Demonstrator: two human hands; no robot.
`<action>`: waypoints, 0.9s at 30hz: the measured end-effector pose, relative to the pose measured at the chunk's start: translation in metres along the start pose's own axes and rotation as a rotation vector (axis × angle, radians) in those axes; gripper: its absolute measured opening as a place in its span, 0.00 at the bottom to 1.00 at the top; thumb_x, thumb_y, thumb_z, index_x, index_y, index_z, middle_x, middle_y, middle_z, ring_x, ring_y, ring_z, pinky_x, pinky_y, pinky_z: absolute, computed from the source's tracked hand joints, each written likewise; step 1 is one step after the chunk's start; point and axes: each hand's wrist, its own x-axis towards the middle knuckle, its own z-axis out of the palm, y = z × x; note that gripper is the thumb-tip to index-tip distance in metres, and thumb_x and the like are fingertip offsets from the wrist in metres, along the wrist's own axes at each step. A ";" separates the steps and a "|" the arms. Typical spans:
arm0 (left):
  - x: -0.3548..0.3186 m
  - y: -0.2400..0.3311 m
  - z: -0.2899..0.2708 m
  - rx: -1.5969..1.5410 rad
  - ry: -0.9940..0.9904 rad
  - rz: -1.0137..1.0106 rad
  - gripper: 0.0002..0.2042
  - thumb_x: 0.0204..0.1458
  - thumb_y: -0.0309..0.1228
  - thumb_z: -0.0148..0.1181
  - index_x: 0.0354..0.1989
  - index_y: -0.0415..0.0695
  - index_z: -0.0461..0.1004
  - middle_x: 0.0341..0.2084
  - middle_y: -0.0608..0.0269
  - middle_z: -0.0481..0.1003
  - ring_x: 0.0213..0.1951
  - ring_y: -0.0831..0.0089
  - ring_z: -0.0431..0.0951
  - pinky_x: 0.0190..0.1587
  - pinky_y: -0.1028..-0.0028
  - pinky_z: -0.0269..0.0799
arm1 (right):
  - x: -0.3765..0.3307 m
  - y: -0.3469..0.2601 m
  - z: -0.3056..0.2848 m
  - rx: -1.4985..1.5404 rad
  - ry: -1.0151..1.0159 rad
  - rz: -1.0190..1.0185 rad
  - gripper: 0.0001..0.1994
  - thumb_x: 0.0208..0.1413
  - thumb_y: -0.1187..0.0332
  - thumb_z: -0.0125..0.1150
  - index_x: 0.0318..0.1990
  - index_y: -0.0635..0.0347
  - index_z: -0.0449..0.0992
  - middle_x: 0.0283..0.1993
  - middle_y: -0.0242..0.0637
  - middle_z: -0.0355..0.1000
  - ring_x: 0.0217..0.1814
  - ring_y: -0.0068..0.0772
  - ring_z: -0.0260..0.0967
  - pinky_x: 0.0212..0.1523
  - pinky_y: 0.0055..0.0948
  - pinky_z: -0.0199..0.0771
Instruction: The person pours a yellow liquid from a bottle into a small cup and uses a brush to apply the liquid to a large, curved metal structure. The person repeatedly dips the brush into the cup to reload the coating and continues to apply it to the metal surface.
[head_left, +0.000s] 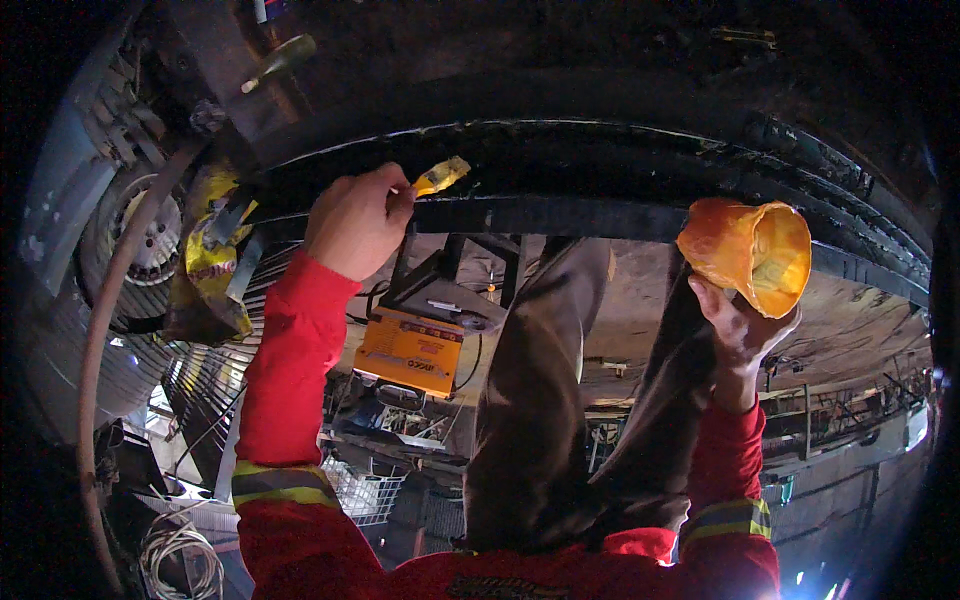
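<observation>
My left hand (pixel 355 222) is closed round the handle of a small paintbrush (pixel 442 176). The brush has a yellow handle and pale, stained bristles that point up and to the right. Its tip is close to a long dark metal beam (pixel 590 218) that crosses in front of me; I cannot tell whether they touch. On the right, my right hand (pixel 738 325) grips an orange cup-like container (pixel 712 240) from below. The container is tilted, with its mouth turned toward me, and its inner wall looks yellowish. Any contents are hard to make out.
An orange box-shaped machine (pixel 408 352) with a handle stands below the beam, between my left arm and my legs. A crumpled yellow bag (pixel 205 262) and a round metal wheel (pixel 150 237) are at left. Also visible are a bottle (pixel 280 62), a coiled cable (pixel 180 562) and a wire basket (pixel 365 492).
</observation>
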 end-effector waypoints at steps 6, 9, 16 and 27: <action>0.011 0.005 0.014 -0.036 -0.010 0.290 0.09 0.48 0.27 0.61 0.39 0.42 0.74 0.29 0.50 0.77 0.32 0.52 0.78 0.32 0.59 0.72 | 0.000 0.004 0.002 0.039 0.023 -0.081 0.35 0.31 0.57 0.81 0.47 0.67 0.72 0.40 0.35 0.77 0.38 0.30 0.76 0.43 0.29 0.76; -0.016 0.022 0.021 0.019 0.018 0.291 0.09 0.47 0.24 0.61 0.38 0.41 0.74 0.33 0.50 0.77 0.33 0.50 0.78 0.34 0.59 0.72 | -0.004 0.004 0.000 -0.110 0.023 -0.128 0.34 0.31 0.58 0.81 0.47 0.66 0.73 0.40 0.34 0.77 0.39 0.29 0.76 0.44 0.29 0.76; -0.028 0.037 -0.025 -0.075 -0.063 0.187 0.10 0.46 0.22 0.58 0.38 0.43 0.71 0.28 0.49 0.75 0.32 0.47 0.76 0.32 0.55 0.70 | -0.012 0.002 0.000 0.081 0.127 0.129 0.35 0.32 0.57 0.81 0.48 0.66 0.72 0.41 0.34 0.77 0.40 0.29 0.76 0.45 0.29 0.75; -0.016 0.040 -0.023 -0.065 -0.078 0.136 0.09 0.48 0.25 0.59 0.38 0.44 0.70 0.28 0.51 0.77 0.32 0.47 0.77 0.32 0.57 0.70 | 0.003 0.012 -0.011 0.285 0.047 -0.144 0.29 0.38 0.58 0.78 0.50 0.45 0.73 0.44 0.37 0.74 0.40 0.34 0.75 0.44 0.30 0.76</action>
